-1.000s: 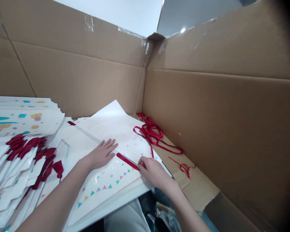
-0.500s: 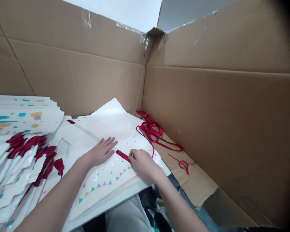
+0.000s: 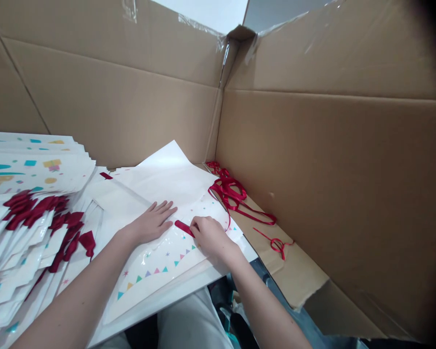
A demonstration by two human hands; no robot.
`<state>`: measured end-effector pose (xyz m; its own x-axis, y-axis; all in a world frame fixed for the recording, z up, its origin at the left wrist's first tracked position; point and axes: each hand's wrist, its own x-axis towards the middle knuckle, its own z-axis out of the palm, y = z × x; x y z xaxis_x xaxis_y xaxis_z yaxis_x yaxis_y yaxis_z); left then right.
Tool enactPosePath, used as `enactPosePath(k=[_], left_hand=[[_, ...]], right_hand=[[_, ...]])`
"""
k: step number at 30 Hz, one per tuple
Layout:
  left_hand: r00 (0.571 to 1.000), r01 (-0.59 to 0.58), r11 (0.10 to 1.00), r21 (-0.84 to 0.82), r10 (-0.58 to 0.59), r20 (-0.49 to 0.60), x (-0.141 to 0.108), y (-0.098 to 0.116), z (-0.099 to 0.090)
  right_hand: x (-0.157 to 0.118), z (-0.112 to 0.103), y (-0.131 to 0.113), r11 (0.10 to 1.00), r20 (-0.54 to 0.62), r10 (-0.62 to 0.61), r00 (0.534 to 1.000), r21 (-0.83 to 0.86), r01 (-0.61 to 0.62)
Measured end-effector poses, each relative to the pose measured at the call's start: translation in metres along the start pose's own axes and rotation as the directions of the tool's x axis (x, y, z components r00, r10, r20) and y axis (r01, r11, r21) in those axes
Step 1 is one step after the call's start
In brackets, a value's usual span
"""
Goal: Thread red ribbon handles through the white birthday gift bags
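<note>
Rests the left hand (image 3: 148, 226) palm down on the white printed sheet (image 3: 154, 257), fingers spread wide. Pinches the red ribbon strip (image 3: 183, 228) in the narrowed, curled right hand (image 3: 211, 238), showing between both hands. Has loose red ribbon (image 3: 229, 193) lying beyond the right hand.

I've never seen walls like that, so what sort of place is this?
Probably a little workshop: there are tall cardboard walls, piled-up printed white sheets and tangled red ribbon.
</note>
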<state>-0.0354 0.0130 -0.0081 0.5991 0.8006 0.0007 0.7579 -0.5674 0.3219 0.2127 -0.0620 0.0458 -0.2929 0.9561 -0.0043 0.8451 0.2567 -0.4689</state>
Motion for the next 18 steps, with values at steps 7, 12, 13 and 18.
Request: enactPosePath(k=[7,12,13,18], left_hand=[[1.000,0.016,1.000,0.002,-0.016,0.013,0.001,0.000,0.001],[1.000,0.017,1.000,-0.004,-0.017,0.016,0.001,-0.001,0.001],[0.999,0.025,1.000,-0.003,-0.025,0.023,0.001,0.000,0.001],[0.999,0.026,1.000,-0.004,-0.026,0.038,0.001,0.002,-0.002]], right_hand=[[-0.020,-0.012,0.022,0.965,0.002,-0.211,0.977,0.161,0.208],[-0.026,-0.022,0.041,0.947,0.050,-0.211,0.976,0.259,0.192],[-0.025,-0.022,0.042,0.945,0.057,-0.210,0.976,0.269,0.187],[-0.015,-0.021,0.038,0.927,0.069,-0.234,0.970,0.317,0.201]])
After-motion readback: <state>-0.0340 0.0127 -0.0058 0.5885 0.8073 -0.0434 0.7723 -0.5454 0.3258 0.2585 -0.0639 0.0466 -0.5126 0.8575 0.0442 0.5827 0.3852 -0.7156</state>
